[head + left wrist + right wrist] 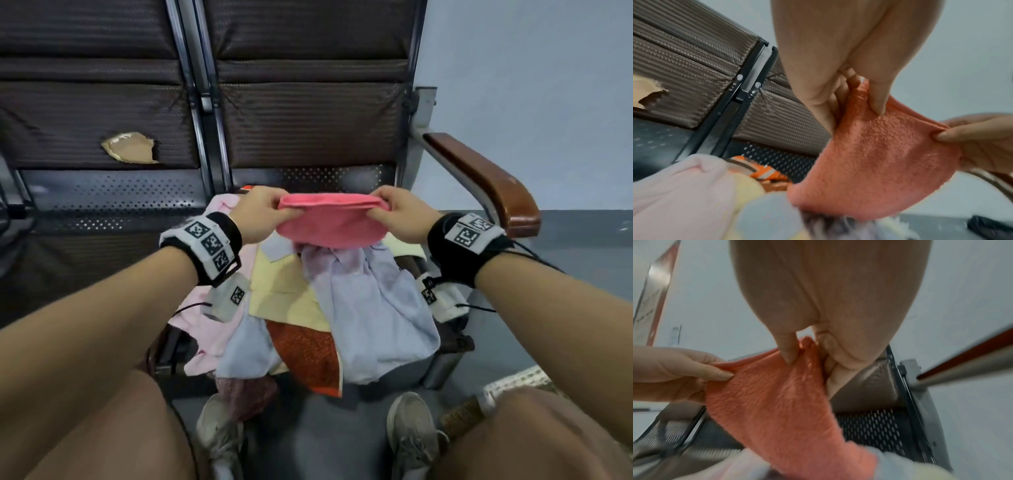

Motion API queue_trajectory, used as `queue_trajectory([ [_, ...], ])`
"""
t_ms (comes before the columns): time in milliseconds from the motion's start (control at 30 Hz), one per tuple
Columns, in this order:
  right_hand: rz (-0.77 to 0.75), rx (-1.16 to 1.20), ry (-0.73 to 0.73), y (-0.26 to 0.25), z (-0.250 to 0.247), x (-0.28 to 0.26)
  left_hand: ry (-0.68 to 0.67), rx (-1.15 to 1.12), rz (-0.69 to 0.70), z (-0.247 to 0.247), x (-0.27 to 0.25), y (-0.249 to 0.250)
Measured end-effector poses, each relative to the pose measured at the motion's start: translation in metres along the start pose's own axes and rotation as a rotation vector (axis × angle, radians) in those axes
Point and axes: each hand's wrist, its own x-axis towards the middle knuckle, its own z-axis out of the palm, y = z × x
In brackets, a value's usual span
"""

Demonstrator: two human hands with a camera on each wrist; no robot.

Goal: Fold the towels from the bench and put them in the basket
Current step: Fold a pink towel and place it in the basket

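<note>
Pink towel [330, 222] between both hands, above heaped bench [113, 195].

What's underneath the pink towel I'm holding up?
Under the pink towel lies a pile: a light blue towel, a yellow towel and an orange one. What lies beneath them is covered.

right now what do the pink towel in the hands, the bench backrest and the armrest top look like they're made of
Pink towel: soft terry or fleece-like cloth, matte; nubby pile shows close up, and it sags between the left hand and right hand.
Bench backrest: dark brown padded covering with a woven-look rib, slightly shiny, probably vinyl; a tear on the neighbouring panel exposes tan backing.
Armrest top: glossy reddish-brown, likely varnished wood.
</note>
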Motion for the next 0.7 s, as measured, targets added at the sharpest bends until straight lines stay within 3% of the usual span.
queue_trajectory([
  [100,0.129,0.002,-0.358,0.019,0.035,-0.029,-0.325,0.227,-0.111,0.024,-0.034,-0.024],
  [200,0.335,0.262,-0.618,0.033,0.058,-0.05,-0.634,0.072,-0.332,0.037,-0.052,-0.03],
  [333,0.439,0.291,-0.749,0.045,0.062,-0.052,-0.748,0.011,-0.453,0.039,-0.046,-0.024],
  [433,0.43,0.328,-0.601,0.05,0.061,-0.034,-0.603,-0.077,-0.47,0.044,-0.025,-0.029],
  [567,0.384,0.421,-0.186,0.058,0.073,0.002,-0.183,-0.166,-0.404,0.062,0.01,-0.047],
  [700,0.375,0.27,-0.023,0.066,0.087,0.031,0.044,-0.141,-0.356,0.076,0.035,-0.069],
])
